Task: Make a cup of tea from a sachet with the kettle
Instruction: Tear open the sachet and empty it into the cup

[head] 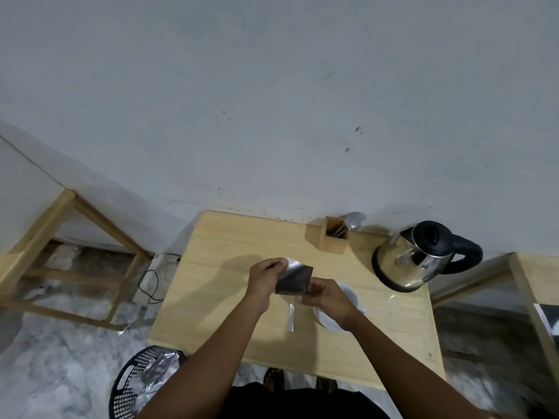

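We see a light wooden table (230, 237) set against a grey wall (272, 101). Both bare hands are raised above the table's middle and hold one silver sachet (295, 281) between them.

1. Left hand (263, 281): closed on the sachet's upper left corner, fingers pinched along the top edge.
2. Right hand (328, 299): closed on the sachet's lower right corner. We cannot tell how the fingertips sit, as the foil hides them.
3. Sachet: held clear of the table top, tilted, its shiny face toward the camera.

A narrow silver strip (291, 317) lies flat on the table just below the sachet. A white cup (352, 297) stands on the table under the right wrist, partly covered by it. The steel kettle (414, 261), with black lid and handle, stands at the table's far right corner, apart from the cup. A wooden holder (331, 237) with cutlery stands at the far edge, to the left of the kettle. A black perforated bin (142, 385) holding foil sits on the floor at the table's near left corner.
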